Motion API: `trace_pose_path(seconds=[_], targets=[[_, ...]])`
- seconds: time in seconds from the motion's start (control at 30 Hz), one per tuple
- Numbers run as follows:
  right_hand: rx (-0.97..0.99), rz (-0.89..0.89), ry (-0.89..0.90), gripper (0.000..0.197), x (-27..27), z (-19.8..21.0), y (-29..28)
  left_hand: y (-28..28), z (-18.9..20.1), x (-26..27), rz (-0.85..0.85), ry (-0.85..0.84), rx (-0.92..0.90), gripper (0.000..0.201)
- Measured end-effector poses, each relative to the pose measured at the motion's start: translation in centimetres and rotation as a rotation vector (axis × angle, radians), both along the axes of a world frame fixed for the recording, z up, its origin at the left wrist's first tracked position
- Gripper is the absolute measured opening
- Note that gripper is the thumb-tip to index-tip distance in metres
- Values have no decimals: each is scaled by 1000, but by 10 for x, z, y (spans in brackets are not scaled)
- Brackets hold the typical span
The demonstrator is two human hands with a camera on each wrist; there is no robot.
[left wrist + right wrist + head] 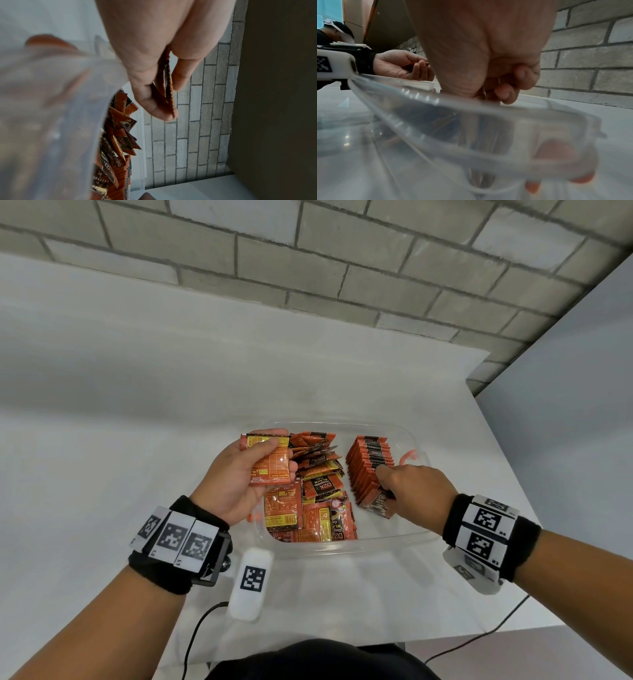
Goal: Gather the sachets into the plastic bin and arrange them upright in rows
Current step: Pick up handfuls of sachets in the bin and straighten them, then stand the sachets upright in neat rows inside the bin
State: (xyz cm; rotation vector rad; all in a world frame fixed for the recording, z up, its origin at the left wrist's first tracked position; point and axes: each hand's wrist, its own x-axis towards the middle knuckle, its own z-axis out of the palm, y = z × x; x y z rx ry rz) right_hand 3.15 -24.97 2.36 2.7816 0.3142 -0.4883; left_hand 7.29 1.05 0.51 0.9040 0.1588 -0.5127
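Note:
A clear plastic bin [342,550] stands on the white table. Its left half holds a loose pile of orange-and-black sachets [318,491], lying flat and crossed. Along the right half stands an upright row of sachets [368,463]. My left hand [281,455] hovers over the bin's far left corner and grips a few sachets [270,465] between thumb and fingers, seen edge-on in the left wrist view [167,83]. At the near end of the row, my right hand [385,484] pinches one sachet [376,503]. Its fingers [505,92] curl just above the bin's rim [471,108].
The bin has an orange latch [409,455] on its right side. A white tagged device [251,587] with a black cable lies at the bin's near left corner. A grey brick wall [342,268] runs behind the table. The table's right edge is close to the bin.

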Motion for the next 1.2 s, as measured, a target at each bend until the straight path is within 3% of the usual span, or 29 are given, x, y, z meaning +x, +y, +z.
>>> trace_pose_path(seconds=[0.23, 0.47, 0.67, 0.83, 0.93, 1.03, 1.13, 1.2], targets=[[3, -9, -14, 11, 1, 3, -1, 1, 1, -1, 0, 10, 2, 19], [78, -52, -38, 23, 3, 10, -2, 0, 4, -2, 12, 28, -30, 20], [385, -200, -147, 19, 16, 55, -12, 1, 8, -4, 20, 57, -22, 12], [786, -279, -104, 17, 7, 87, 5, -3, 23, -10, -127, -108, 94, 9], [957, -262, -47, 29, -4, 85, 25, -18, 38, -15, -231, -214, 122, 20], [1094, -271, -80, 24, -6, 77, 34, -37, 49, -19, -290, -265, 141, 31], [1242, -314, -192, 8, -3, 75, 30, -52, 56, -18, -260, -272, 169, 22], [1280, -316, -331, 11, -2, 75, 24, -58, 59, -15, -222, -209, 196, 24]])
